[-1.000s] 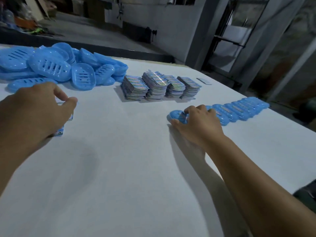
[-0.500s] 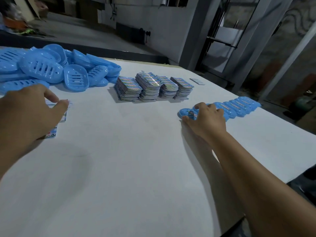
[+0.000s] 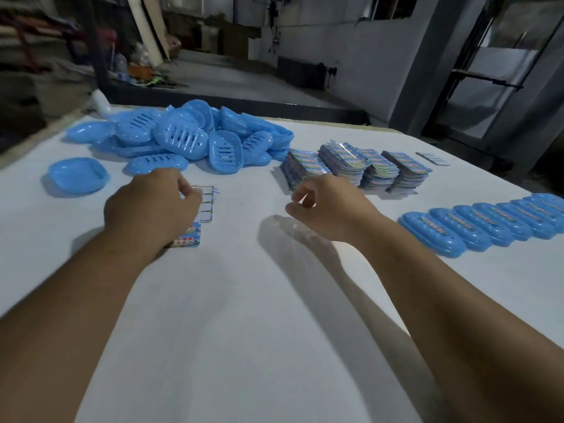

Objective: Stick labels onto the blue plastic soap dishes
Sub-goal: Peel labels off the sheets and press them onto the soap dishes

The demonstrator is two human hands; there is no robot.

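Observation:
My left hand [image 3: 152, 209] rests on a partly used label sheet [image 3: 205, 206] lying on the white table, its curled fingertips pinching the sheet's far edge. My right hand [image 3: 323, 206] hovers above the table to the right of the sheet, fingers loosely curled and holding nothing. At the back left lies a heap of unlabelled blue soap dishes [image 3: 189, 138], and a single dish [image 3: 77, 175] sits apart at the left. A row of several labelled blue dishes [image 3: 488, 224], overlapping, runs along the right.
Several stacks of label sheets [image 3: 357, 169] stand at the back centre, with a small flat strip [image 3: 433, 158] behind them. The white table [image 3: 244, 331] ends at the far and right edges. Beyond it are a dark floor, clutter and a metal frame.
My right hand has left the row of labelled dishes and moved left, above the table toward the label sheet. The view has swung left. My left hand stays on the sheet.

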